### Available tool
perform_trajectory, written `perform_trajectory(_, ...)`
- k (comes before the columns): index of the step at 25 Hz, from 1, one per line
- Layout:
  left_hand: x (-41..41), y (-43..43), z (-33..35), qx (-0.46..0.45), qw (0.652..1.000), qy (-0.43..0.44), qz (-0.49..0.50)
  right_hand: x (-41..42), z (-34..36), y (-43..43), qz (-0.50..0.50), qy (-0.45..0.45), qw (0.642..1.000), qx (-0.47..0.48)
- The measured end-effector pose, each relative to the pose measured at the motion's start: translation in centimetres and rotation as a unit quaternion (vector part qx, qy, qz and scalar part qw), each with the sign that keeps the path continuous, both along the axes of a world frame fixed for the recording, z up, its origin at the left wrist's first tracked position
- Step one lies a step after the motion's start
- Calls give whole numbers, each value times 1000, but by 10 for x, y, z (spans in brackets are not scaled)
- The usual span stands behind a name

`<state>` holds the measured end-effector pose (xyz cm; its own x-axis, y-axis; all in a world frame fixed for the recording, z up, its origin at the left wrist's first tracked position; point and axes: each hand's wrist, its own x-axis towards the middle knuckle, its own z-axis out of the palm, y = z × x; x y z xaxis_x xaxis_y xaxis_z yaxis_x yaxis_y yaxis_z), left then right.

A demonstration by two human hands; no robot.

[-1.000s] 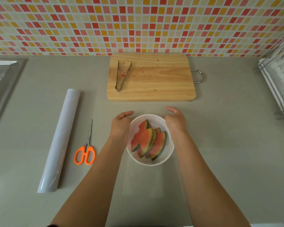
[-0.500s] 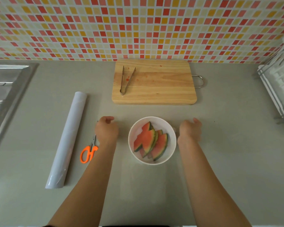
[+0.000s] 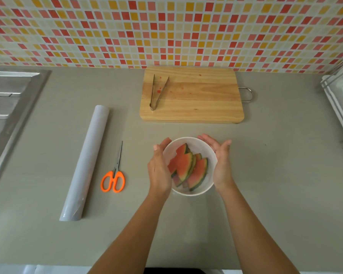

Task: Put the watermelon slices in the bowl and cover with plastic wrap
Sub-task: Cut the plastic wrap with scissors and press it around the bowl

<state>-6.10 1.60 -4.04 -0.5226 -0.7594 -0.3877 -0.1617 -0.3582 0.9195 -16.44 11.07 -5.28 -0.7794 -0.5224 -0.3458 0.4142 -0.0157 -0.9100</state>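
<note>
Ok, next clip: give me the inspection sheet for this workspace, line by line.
Surface: grey counter, red specks only on the cutting board.
Job's things: watermelon slices lie in the white bowl; whether film covers it cannot be told; plastic wrap roll lies to its left.
Clutter: orange scissors; tongs on the board.
Grippers: left hand and right hand cup the bowl's sides, fingers open.
Cables: nothing seen.
Surroundings: tiled wall, sink left, dish rack right.
</note>
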Motion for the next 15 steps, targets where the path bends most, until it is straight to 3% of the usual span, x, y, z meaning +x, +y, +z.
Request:
perform_trajectory(6,-4,-3,3,-52,997,-58,-17,-9,2,-3,31,11,991,126)
perform_trajectory(10,-3,-4,1,-36,997,-68,-28,-8,8,-3,57,-2,975,213)
perform_trajectory(13,-4,-8,4,-38,996,-62,-57,-6,6,-3,44,143,933,327)
perform_trajectory(15,0,-14,3,-9,999,-19,-46,-14,2,4,30,247,910,333)
